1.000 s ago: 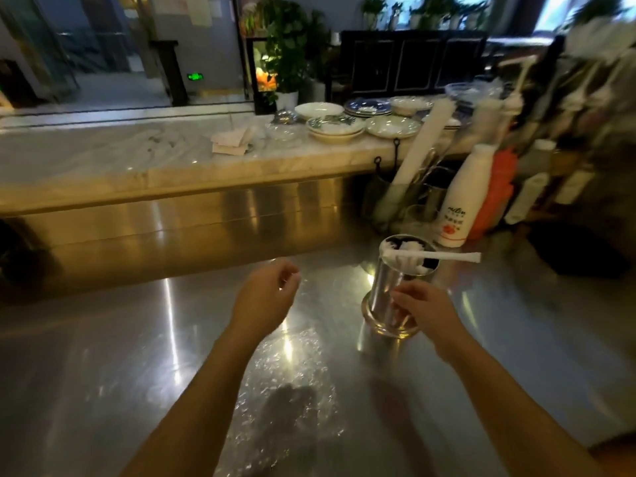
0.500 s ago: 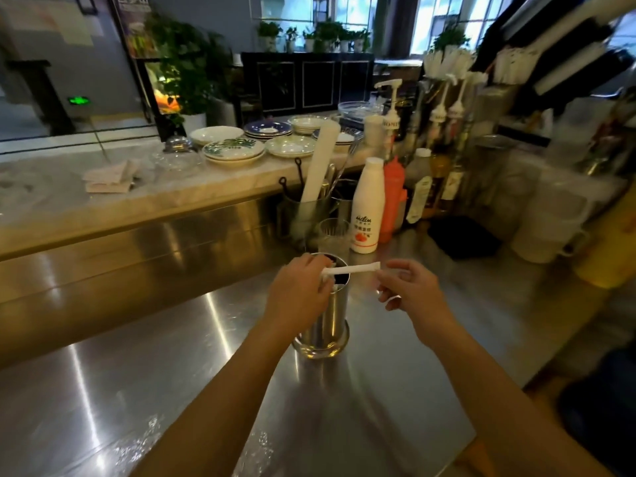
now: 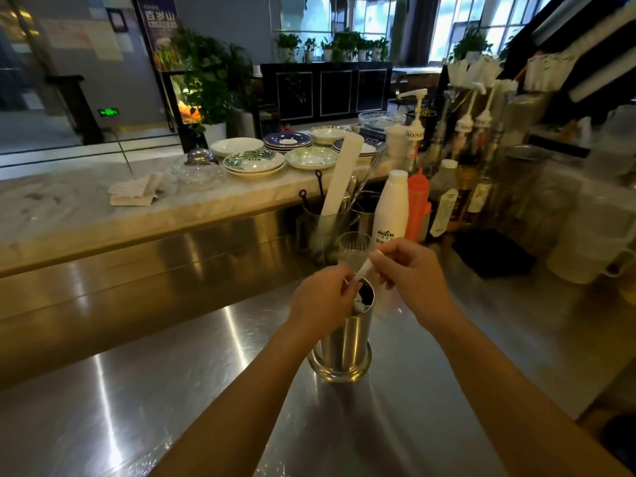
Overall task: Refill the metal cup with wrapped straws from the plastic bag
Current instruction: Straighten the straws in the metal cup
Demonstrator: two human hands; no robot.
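Observation:
A tall metal cup (image 3: 344, 346) stands on the steel counter (image 3: 172, 390) in the middle of the view, with white wrapped straw ends showing inside its dark mouth. A white wrapped straw (image 3: 365, 269) slants over the cup's rim, its lower end in the opening. My right hand (image 3: 409, 277) pinches the straw's upper end. My left hand (image 3: 321, 299) is at the cup's left rim with its fingers on the straw's lower end. The plastic bag is out of view.
Behind the cup stand a clear glass (image 3: 354, 247), a white bottle (image 3: 390, 208), an orange squeeze bottle (image 3: 418, 204) and a utensil holder with a white roll (image 3: 339, 175). Syrup bottles crowd the right. Plates (image 3: 254, 161) sit on the marble ledge. A black mat (image 3: 492, 251) lies to the right.
The straw lay flat across the cup's rim; both hands have tipped it up so it slants into the cup. The view has swung right, away from the plastic bag.

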